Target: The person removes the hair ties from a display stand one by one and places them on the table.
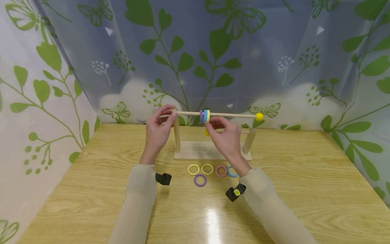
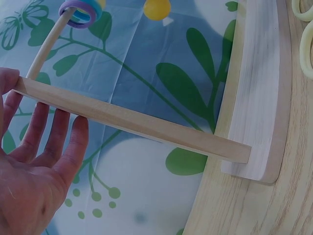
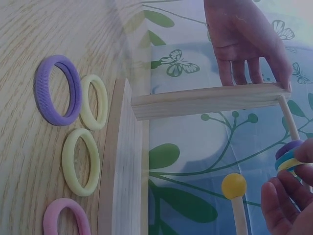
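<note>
Leaf-and-butterfly cloth (image 1: 182, 88) hangs behind a wood-grained tabletop (image 1: 91, 203), along whose back edge stands a wooden frame with a flat base (image 1: 198, 150). Its taller post (image 1: 177, 139) rises toward the tabletop's left edge, and the shorter post (image 1: 249, 141) toward the right. From the top of the taller post an upper rod (image 1: 233, 115) runs rightward to a yellow ball (image 1: 259, 117). A lower rod (image 3: 239, 215), tipped with another yellow ball (image 3: 234, 186), reaches left from the shorter post, partly hidden in the head view. The left hand (image 1: 159, 130) grips the top of the taller post, thumb on one side and fingers on the other. Near the middle of the upper rod a purple ring (image 1: 201, 116), a blue ring (image 1: 205, 116) and a yellow ring (image 1: 208, 116) sit around it side by side; the right hand (image 1: 225, 137) pinches the yellow one at its lower edge. Between the base and the tabletop's front edge lie two pale yellow rings (image 1: 188, 169), a pink ring (image 1: 216, 171) and a second blue ring (image 1: 228, 171), partly covered by the right wrist, with a second purple ring (image 1: 195, 180) closer to the front edge.
</note>
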`<state>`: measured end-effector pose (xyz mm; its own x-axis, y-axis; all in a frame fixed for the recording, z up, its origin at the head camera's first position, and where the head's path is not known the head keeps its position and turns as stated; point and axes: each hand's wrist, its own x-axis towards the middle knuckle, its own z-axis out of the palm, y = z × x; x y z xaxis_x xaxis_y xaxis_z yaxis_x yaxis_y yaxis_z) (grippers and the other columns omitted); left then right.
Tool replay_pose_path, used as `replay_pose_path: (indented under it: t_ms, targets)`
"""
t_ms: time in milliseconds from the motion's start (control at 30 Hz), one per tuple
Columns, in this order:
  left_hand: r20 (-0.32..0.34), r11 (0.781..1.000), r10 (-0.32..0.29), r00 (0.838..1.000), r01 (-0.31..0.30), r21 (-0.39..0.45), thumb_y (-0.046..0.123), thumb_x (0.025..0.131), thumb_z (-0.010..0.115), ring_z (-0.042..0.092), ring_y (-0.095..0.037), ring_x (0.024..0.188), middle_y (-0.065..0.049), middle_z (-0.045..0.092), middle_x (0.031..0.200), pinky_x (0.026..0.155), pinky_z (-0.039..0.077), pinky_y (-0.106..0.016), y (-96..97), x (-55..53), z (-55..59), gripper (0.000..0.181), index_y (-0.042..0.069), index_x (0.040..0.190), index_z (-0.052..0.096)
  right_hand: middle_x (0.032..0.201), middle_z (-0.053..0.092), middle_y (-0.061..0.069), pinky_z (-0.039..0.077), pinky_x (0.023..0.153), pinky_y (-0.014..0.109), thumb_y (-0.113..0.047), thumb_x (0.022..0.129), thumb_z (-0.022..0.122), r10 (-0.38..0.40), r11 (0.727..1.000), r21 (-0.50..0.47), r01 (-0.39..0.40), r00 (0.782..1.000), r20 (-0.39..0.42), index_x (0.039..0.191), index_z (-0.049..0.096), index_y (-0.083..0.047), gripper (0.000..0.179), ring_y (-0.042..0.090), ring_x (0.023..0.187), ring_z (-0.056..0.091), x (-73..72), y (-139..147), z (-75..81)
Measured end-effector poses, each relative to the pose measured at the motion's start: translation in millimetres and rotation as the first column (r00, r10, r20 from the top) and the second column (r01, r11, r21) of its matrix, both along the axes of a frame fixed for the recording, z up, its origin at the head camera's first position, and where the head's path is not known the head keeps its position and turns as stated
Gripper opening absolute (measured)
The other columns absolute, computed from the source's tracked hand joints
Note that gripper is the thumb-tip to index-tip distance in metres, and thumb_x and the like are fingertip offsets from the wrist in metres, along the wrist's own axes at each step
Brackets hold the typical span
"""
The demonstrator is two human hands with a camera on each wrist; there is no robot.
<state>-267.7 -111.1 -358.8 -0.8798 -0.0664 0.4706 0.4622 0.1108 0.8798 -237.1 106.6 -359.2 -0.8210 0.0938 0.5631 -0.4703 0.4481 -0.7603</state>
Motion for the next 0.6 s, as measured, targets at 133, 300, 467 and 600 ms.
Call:
replay_pose_path:
  t_ms: [133, 300, 467, 600]
  targets:
    - [-0.001, 1.0, 0.002, 1.0, -0.002, 0.006, 0.021, 0.1, 0.068, 0.07, -0.015, 0.095, -0.005, 0.065, 0.108, 0.077, 0.061, -0.024, 0.2, 0.4, 0.0, 0.028, 0.007, 0.124, 0.07, 0.088, 0.078, 0.008, 0.054, 0.062, 0.012, -0.019, 0.093, 0.075, -0.007, 1.0, 0.004, 0.007, 1.0, 0.004, 0.099, 0.077, -0.007, 0.013, 0.02, 0.079, 0.073, -0.2, -0.4, 0.4]
    - [-0.002, 1.0, -0.002, 1.0, 0.002, 0.013, 0.02, 0.1, 0.068, 0.07, -0.015, 0.094, -0.004, 0.064, 0.108, 0.076, 0.061, -0.022, 1.0, 1.2, 0.4, 0.026, 0.008, 0.123, 0.07, 0.089, 0.078, 0.009, 0.052, 0.06, 0.011, -0.016, 0.092, 0.074, -0.032, 0.999, 0.015, 0.032, 0.999, -0.009, 0.099, 0.078, -0.006, 0.013, 0.021, 0.079, 0.074, -0.1, 1.9, 0.1]
    - [-0.004, 1.0, 0.0, 1.0, 0.0, 0.011, 0.02, 0.1, 0.067, 0.07, -0.014, 0.094, -0.005, 0.064, 0.108, 0.077, 0.06, -0.022, 0.3, 0.4, -0.1, 0.026, 0.008, 0.123, 0.07, 0.088, 0.079, 0.011, 0.049, 0.059, 0.008, -0.014, 0.091, 0.074, -0.067, 0.998, -0.001, 0.067, 0.998, -0.017, 0.099, 0.078, -0.004, 0.013, 0.024, 0.078, 0.074, -1.1, 5.9, 2.1]
    - [-0.004, 1.0, 0.002, 1.0, -0.002, 0.011, 0.021, 0.1, 0.067, 0.07, -0.014, 0.094, -0.006, 0.065, 0.108, 0.077, 0.061, -0.023, 0.1, -0.1, 0.1, 0.026, 0.009, 0.123, 0.071, 0.089, 0.079, 0.012, 0.048, 0.06, 0.007, -0.013, 0.09, 0.073, -0.084, 0.996, -0.011, 0.084, 0.996, -0.011, 0.099, 0.078, -0.003, 0.014, 0.025, 0.078, 0.074, -0.2, 9.0, 4.5]
